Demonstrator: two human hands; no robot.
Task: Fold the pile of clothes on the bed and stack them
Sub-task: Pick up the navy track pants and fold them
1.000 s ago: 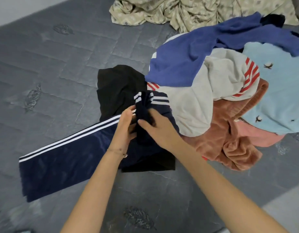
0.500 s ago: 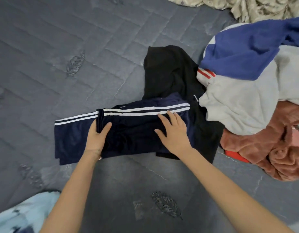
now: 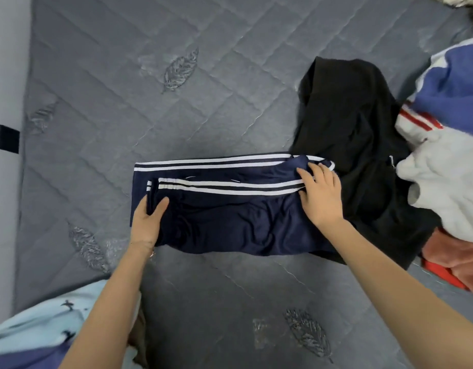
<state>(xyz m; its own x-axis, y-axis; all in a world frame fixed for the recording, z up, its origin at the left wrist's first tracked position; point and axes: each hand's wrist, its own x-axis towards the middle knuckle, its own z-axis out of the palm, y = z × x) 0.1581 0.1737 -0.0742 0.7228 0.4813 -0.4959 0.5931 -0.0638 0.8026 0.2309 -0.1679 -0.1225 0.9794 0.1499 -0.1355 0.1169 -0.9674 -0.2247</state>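
Note:
Navy track pants (image 3: 230,219) with white side stripes lie folded lengthwise across the grey mattress (image 3: 150,102). My left hand (image 3: 146,222) holds their left end, thumb on top of the upper layer and fingers at the folded edge. At the right end, my right hand (image 3: 320,195) presses flat on the waistband with straight fingers. The pile of unfolded clothes (image 3: 448,169) sits at the right: a black garment (image 3: 349,123) partly under the pants, a white top with red stripes, a blue one and a pink fleece.
A light blue garment with dark prints (image 3: 43,328) lies at the lower left beside my left forearm. The mattress ends at a pale wall (image 3: 6,75) on the left. A patterned beige sheet shows at the top right corner.
The long trouser leg that stretched to the left has been folded over, so the pants are a shorter bundle. Both hands spread apart to its two ends.

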